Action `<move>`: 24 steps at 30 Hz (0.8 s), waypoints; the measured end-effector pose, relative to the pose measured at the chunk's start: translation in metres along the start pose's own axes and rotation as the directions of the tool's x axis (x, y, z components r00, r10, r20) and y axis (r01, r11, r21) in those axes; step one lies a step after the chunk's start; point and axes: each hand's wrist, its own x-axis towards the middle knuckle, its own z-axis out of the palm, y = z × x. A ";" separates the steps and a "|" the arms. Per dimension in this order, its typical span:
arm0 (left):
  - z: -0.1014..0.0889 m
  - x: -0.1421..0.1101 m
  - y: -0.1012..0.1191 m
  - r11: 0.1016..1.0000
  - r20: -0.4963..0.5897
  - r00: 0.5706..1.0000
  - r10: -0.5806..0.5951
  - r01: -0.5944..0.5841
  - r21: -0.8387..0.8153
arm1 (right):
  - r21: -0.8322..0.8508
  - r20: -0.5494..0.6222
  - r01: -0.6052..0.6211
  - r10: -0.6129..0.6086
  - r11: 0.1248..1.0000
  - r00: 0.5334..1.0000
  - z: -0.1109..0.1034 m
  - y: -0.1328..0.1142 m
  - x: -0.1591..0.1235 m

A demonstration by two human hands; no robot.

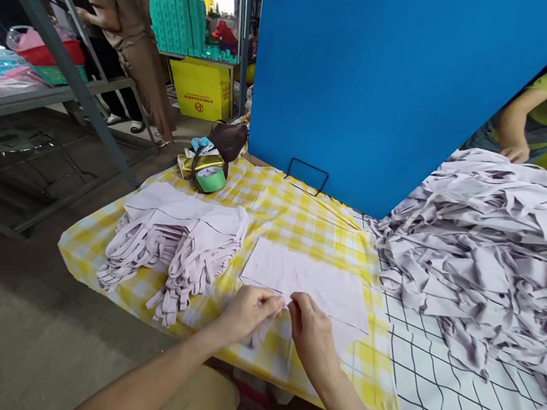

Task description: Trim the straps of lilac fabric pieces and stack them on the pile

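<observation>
A pale lilac strappy garment (314,279) lies flat on the yellow checked cloth in front of me, with a thin dark line along its near edge. My left hand (250,311) pinches that edge near its middle, thumb and fingers closed. Just to the right, my right hand (313,334) pinches the same edge, its fingertips almost meeting the left ones. A narrow strap hangs toward me below the left fingers. On the left is a neat stack of similar garments (178,219), with straps bunched toward the front edge.
A large heap of crumpled lilac garments (499,255) covers the right side, with a co-worker's hand (513,146) at its back. A blue panel (371,77) rises behind the checked cloth (304,202). Green tape (210,180) and a dark bag (228,138) sit back left.
</observation>
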 end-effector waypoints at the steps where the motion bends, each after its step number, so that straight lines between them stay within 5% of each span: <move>1: -0.002 0.006 -0.003 0.985 -0.050 0.996 0.071 -0.062 0.161 | 0.074 0.020 -0.077 0.076 0.994 0.997 0.000 0.000 0.000; 3: -0.005 0.018 -0.011 0.878 -0.067 0.974 0.218 -0.166 0.448 | 0.222 0.075 -0.215 0.203 0.951 0.976 -0.001 0.000 0.002; 6: -0.007 0.036 -0.021 0.684 0.105 0.937 0.334 -0.318 0.657 | 0.387 0.093 -0.297 0.284 0.873 0.954 -0.005 -0.002 0.005; 12: -0.004 0.056 -0.030 0.396 0.340 0.837 0.428 -0.512 0.762 | 0.437 -0.084 -0.151 0.208 0.887 0.975 -0.009 0.000 0.008; 14: -0.003 0.061 -0.032 0.414 0.327 0.835 0.442 -0.513 0.752 | 0.439 -0.063 -0.181 0.231 0.880 0.971 -0.005 0.004 0.009; 19: -0.003 0.068 -0.034 0.719 0.140 0.934 0.329 -0.343 0.604 | 0.349 0.133 -0.391 0.368 0.851 0.920 0.012 0.018 0.019; 24: -0.005 0.072 -0.031 0.828 0.097 0.966 0.240 -0.256 0.498 | 0.185 0.173 -0.324 0.294 0.928 0.940 0.020 0.025 0.034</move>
